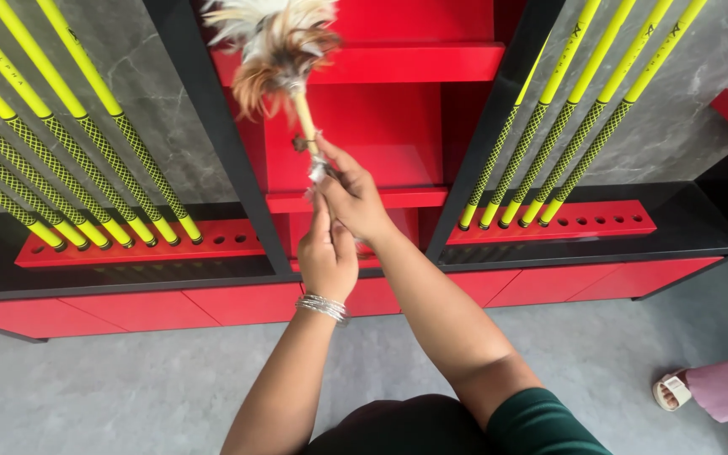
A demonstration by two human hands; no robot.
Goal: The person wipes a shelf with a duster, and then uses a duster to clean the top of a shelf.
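Left rack of yellow poles (61, 135) untouched by feathers. At centre, left hand (327, 257) pinching the lower handle end, right hand (352, 198) clenched round it, feather duster (284, 42) raised before the upper red shelf (398, 63). Right poles (566, 126) likewise apart; dusting progress unreadable.

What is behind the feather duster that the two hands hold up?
Behind the feather duster are red shelves in a black frame. The feathers cover part of the top shelf, so anything lying there is hidden. The right hand and left hand grip its handle.
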